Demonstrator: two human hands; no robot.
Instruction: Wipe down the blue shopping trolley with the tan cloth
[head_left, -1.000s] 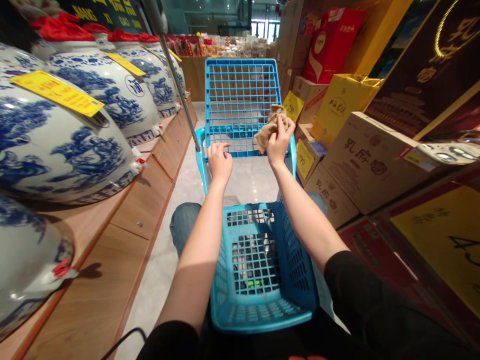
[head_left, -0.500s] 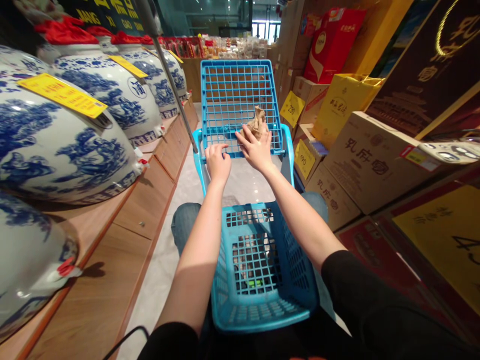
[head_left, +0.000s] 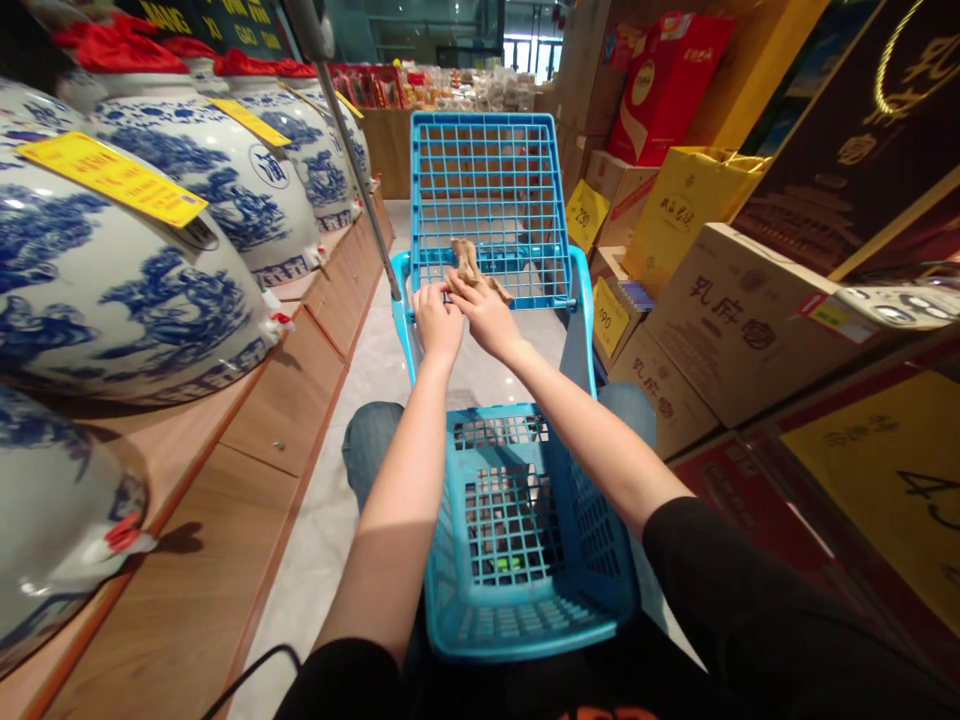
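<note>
A blue shopping cart stands in front of me, its upper grid basket (head_left: 486, 120) farther away and its lower basket (head_left: 529, 645) close to my body. My right hand (head_left: 489, 320) presses a crumpled tan cloth (head_left: 466, 262) against the near edge of the upper basket. Part of the cloth sticks up beyond the fingers; the rest is hidden under them. Just left of it, my left hand (head_left: 439, 325) curls over the same edge near the corner. The two hands almost touch, and the left fingertips are partly hidden.
Large blue-and-white jars (head_left: 135, 280) with red cloth tops line a wooden shelf (head_left: 270, 430) on the left. On the right, stacked cartons (head_left: 720, 320), a yellow bag (head_left: 675, 215) and a red box (head_left: 671, 90) border the aisle. A grey pole (head_left: 352, 180) rises by the cart's left side.
My right hand has slid left with the cloth, from the middle-right of the basket edge to beside my left hand. The left hand stays at the left corner. The view has shifted slightly.
</note>
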